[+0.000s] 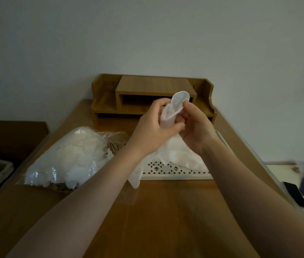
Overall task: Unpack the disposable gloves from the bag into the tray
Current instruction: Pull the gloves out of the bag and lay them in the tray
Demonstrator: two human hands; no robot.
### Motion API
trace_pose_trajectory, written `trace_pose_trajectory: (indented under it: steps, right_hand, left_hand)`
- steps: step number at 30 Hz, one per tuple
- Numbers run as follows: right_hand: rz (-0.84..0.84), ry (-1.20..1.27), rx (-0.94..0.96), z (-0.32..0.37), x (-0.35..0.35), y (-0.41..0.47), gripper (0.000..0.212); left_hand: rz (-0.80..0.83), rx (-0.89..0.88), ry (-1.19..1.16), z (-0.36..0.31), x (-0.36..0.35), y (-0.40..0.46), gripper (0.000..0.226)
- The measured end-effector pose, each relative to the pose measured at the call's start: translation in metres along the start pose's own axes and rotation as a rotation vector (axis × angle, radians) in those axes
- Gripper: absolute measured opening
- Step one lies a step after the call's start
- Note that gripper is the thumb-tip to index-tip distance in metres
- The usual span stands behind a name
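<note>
A white disposable glove [175,107] is held up above the tray between both hands. My left hand [153,127] grips its lower part with curled fingers, and my right hand [195,125] pinches its side near the top. Below them a white perforated tray [175,173] lies on the wooden desk with a pile of loose white gloves [179,155] in it; one glove [134,178] hangs over the tray's front left corner. A clear plastic bag [69,157] stuffed with white gloves lies to the left of the tray.
A wooden desk organiser [153,94] stands at the back against the wall. Dark cards and a phone-like object [303,190] lie on a surface at the right edge. A dark low surface [8,138] sits left of the desk. Bare desk top [166,211] stretches in front.
</note>
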State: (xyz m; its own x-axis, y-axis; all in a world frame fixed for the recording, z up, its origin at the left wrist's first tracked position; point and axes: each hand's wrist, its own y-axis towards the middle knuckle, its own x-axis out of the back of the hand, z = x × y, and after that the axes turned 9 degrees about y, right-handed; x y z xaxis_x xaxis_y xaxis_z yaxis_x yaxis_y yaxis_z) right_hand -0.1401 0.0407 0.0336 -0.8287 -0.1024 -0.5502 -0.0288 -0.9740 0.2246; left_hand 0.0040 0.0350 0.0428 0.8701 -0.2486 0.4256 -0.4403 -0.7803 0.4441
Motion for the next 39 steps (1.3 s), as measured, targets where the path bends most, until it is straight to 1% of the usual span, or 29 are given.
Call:
trace_pose_trajectory:
  steps: [2, 3, 4, 5, 6, 7, 8, 10, 11, 12, 14, 16, 17, 18, 20, 22, 23, 24, 26, 28, 29, 32, 34, 36, 37, 39]
  right_hand:
    - [0.018, -0.177, 0.038, 0.008, 0.007, 0.000, 0.023]
    - [0.006, -0.262, 0.055, 0.011, 0.009, -0.001, 0.025]
    - [-0.014, -0.311, 0.071, 0.014, 0.011, -0.002, 0.024]
    - [-0.031, -0.305, 0.068, 0.017, 0.012, -0.004, 0.025]
    - [-0.025, -0.252, 0.041, 0.019, 0.015, -0.004, 0.030]
    - [0.015, -0.217, 0.002, 0.021, 0.018, -0.005, 0.039]
    - [0.085, -0.236, -0.042, 0.023, 0.021, -0.005, 0.046]
    - [0.201, -0.322, -0.161, 0.023, 0.028, -0.008, 0.056]
    - [0.247, -0.335, -0.235, 0.023, 0.033, -0.010, 0.061]
    - [0.286, -0.325, -0.298, 0.023, 0.035, -0.011, 0.062]
    - [0.296, -0.294, -0.356, 0.027, 0.043, -0.013, 0.046]
    - [0.241, -0.301, -0.370, 0.035, 0.049, -0.016, 0.026]
    - [0.211, -0.328, -0.375, 0.040, 0.052, -0.018, 0.020]
    - [0.175, -0.378, -0.390, 0.043, 0.056, -0.019, 0.019]
    - [0.124, -0.521, -0.407, 0.048, 0.059, -0.021, 0.025]
    - [0.128, -0.714, -0.371, 0.049, 0.062, -0.021, 0.034]
    - [0.145, -0.834, -0.344, 0.047, 0.062, -0.019, 0.038]
    - [0.159, -0.949, -0.329, 0.044, 0.062, -0.016, 0.039]
    - [0.168, -1.151, -0.335, 0.037, 0.065, -0.009, 0.034]
    - [0.164, -1.350, -0.368, 0.032, 0.072, -0.002, 0.035]
    - [0.156, -1.418, -0.400, 0.031, 0.077, 0.000, 0.039]
    - [0.161, -1.499, -0.513, 0.037, 0.098, 0.002, 0.039]
    - [0.129, -1.503, -0.588, 0.042, 0.114, 0.003, 0.034]
    - [0.067, -1.510, -0.621, 0.043, 0.128, 0.006, 0.036]
    - [0.042, -1.485, -0.625, 0.045, 0.133, 0.009, 0.037]
    - [0.025, -1.394, -0.640, 0.045, 0.141, 0.013, 0.041]
  left_hand:
    - [-0.086, 0.079, -0.021, -0.005, -0.003, 0.008, 0.020]
    - [-0.109, 0.137, -0.055, -0.007, -0.004, 0.011, 0.012]
    - [-0.110, 0.212, -0.153, -0.008, -0.004, 0.014, 0.010]
    - [-0.084, 0.292, -0.328, -0.009, -0.004, 0.017, 0.012]
    - [-0.032, 0.354, -0.538, -0.010, -0.003, 0.019, 0.015]
    - [0.028, 0.390, -0.724, -0.010, -0.003, 0.021, 0.018]
    - [0.073, 0.410, -0.843, -0.009, -0.002, 0.021, 0.022]
    - [0.110, 0.437, -0.967, -0.004, -0.002, 0.021, 0.027]
    - [0.106, 0.450, -1.007, -0.001, -0.003, 0.020, 0.030]
    - [0.090, 0.460, -1.043, 0.002, -0.003, 0.020, 0.031]
    - [0.052, 0.479, -1.084, 0.010, -0.003, 0.020, 0.029]
    - [0.016, 0.515, -1.089, 0.017, 0.000, 0.018, 0.026]
    - [0.013, 0.544, -1.066, 0.020, 0.002, 0.016, 0.030]
    - [0.030, 0.574, -1.021, 0.024, 0.004, 0.014, 0.036]
    - [0.132, 0.605, -0.915, 0.028, 0.008, 0.012, 0.043]
    - [0.239, 0.628, -0.782, 0.031, 0.005, 0.013, 0.047]
    - [0.263, 0.647, -0.684, 0.032, 0.000, 0.015, 0.046]
    - [0.261, 0.673, -0.554, 0.033, -0.009, 0.018, 0.042]
    - [0.167, 0.695, -0.207, 0.037, -0.028, 0.024, 0.030]
    - [0.060, 0.622, 0.106, 0.041, -0.044, 0.030, 0.022]
    - [0.023, 0.568, 0.205, 0.043, -0.048, 0.032, 0.019]
    - [0.013, 0.468, 0.367, 0.056, -0.049, 0.037, 0.016]
    - [0.072, 0.419, 0.458, 0.065, -0.047, 0.040, 0.024]
    - [0.158, 0.396, 0.507, 0.071, -0.045, 0.042, 0.036]
    - [0.191, 0.398, 0.520, 0.072, -0.045, 0.044, 0.041]
    - [0.240, 0.423, 0.548, 0.074, -0.047, 0.047, 0.043]
